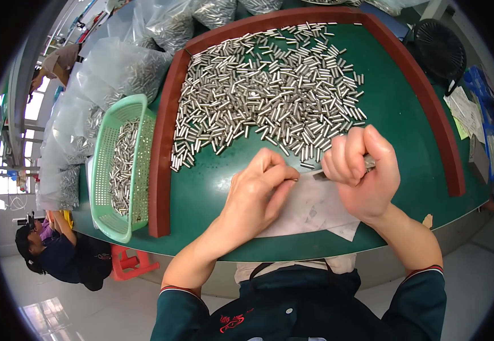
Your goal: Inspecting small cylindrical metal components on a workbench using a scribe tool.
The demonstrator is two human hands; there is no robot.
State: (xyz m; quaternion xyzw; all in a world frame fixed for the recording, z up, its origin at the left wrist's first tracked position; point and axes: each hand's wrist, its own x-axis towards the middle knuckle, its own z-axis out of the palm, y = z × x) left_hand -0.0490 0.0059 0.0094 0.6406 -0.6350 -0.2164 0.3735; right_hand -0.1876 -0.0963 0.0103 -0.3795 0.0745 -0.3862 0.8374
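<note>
While metal pins lie just beyond, left hand pinched, its catch unclear, right hand curled around several pins.

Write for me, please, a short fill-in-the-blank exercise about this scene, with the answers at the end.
1. The brown frame borders the metal pins on the left, far and ____ sides.
2. Neither the left hand nor the right hand wears a ____.
3. The basket of pins is coloured ____.
4. The plastic stool is coloured ____.

Missing words: right; glove; green; red.
</note>
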